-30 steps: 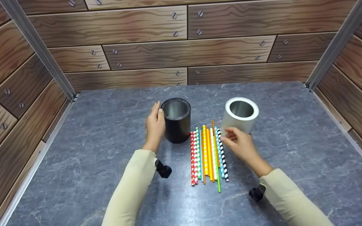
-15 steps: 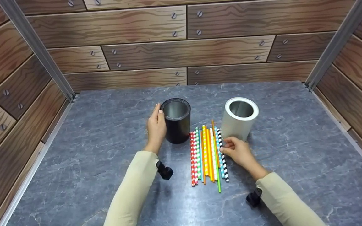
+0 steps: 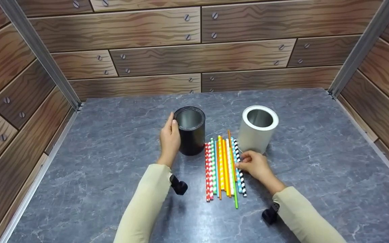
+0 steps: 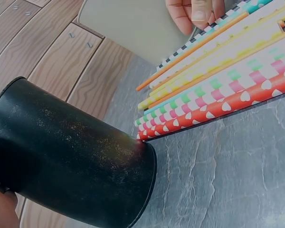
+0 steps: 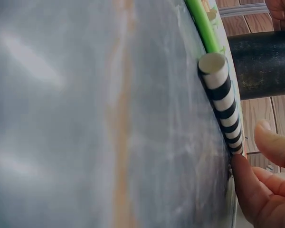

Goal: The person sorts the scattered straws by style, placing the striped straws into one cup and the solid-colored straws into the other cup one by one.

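Note:
My left hand [image 3: 170, 141] rests against the left side of a black cylindrical cup [image 3: 191, 141], its visible fingers fairly straight. The cup stands upright on the table. My right hand [image 3: 254, 164] is low beside a row of paper straws [image 3: 222, 168], just in front of a white cylindrical cup [image 3: 257, 136]. In the right wrist view a fingertip [image 5: 242, 173] touches the side of the black-and-white striped straw [image 5: 223, 102], and the thumb is apart from it. The straws lie side by side, in red, green, yellow, orange and blue patterns.
The grey marbled table [image 3: 96, 162] carries both cups, with the straws between and in front of them. Wood-patterned walls [image 3: 167, 57] enclose the back and sides, with metal posts in the corners. A green straw [image 3: 236, 199] juts out nearest the person.
My right hand has come down and toward the person, from beside the white cup to the edge of the striped straw. My left hand stays at the black cup, shifting only slightly.

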